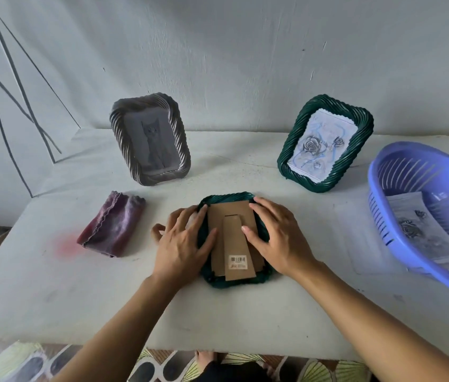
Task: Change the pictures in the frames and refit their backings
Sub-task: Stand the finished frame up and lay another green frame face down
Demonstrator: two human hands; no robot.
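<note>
Head view: pressing down with left hand [182,241] and right hand [275,235], both flat, fingers straight, gripping nothing, on the cardboard backing [231,208] of the face-down green frame [228,197], mid-table [107,299]. Best to press evenly along both sides, seat corners flush, keep the stand leg [238,244] free.

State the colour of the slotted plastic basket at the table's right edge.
The basket is lilac-blue, shown in the head view.

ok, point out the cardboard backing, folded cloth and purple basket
cardboard backing [231,209], head view, bare panel above the stand
folded cloth [113,224], head view, middle of the top fold
purple basket [383,216], head view, slotted left wall
</note>
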